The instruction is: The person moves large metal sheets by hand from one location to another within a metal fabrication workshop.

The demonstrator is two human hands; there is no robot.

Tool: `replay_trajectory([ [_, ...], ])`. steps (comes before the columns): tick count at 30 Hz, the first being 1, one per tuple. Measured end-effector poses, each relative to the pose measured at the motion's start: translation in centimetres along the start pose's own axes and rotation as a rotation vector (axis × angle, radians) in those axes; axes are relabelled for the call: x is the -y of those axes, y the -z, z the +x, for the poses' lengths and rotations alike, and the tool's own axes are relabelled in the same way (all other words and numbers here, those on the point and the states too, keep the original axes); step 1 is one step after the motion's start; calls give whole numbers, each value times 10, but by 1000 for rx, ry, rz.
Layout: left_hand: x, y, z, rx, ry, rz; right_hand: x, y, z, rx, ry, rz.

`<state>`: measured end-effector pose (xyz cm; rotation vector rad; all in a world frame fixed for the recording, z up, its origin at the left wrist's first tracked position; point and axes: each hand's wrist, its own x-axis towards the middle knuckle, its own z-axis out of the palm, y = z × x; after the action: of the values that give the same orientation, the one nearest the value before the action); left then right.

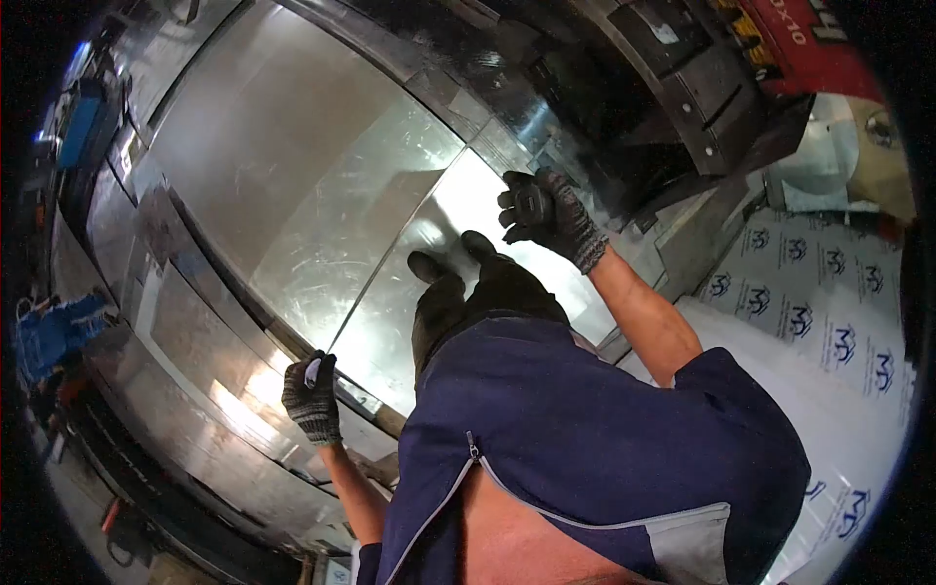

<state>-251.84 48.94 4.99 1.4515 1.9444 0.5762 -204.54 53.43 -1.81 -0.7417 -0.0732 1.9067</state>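
My left hand [312,400], in a grey-and-black knit glove, is closed around a small whitish object [312,372] whose kind I cannot make out. It is over the left edge of the metal sheets, near the lower end of the seam between them. On the other side, my right hand [561,222], gloved alike, is held above the right edge of the bright metal sheet [380,327]. Its fingers curl around a dark, rounded shape [531,205] in the palm, too dark to identify. A larger, duller metal sheet [283,127] lies beyond the seam.
My dark shoes [425,265] rest on the bright sheet. Stacked metal sheets [195,336] run along the left. At right lies white wrapping with blue logos [795,292]. Dark machinery [682,88] and a red panel [824,49] stand at the upper right; a blue cloth [63,336] lies far left.
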Motion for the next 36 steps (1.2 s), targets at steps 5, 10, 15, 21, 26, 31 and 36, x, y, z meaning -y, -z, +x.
replay_trajectory([
  [5, 9, -2, 7, 52, -49, -16, -7, 12, -11, -228, -23, -94],
  [10, 11, -5, 8, 84, -60, -33, -15, 11, -9, -223, 53, -1],
  [15, 18, -2, 0, 112, -92, 24, -12, -5, 0, -223, 140, -110],
  [21, -5, 11, -10, 306, 87, -64, 9, -23, -1, -269, 283, -235],
  [26, -19, 34, 2, 596, 262, -198, 19, -49, -9, -275, 367, -330],
  [31, -1, 36, 48, 504, 281, -602, 22, -24, -19, -507, 376, -423],
  [36, -59, -24, 109, 685, 287, -1175, 46, -24, -41, -577, 397, -956],
])
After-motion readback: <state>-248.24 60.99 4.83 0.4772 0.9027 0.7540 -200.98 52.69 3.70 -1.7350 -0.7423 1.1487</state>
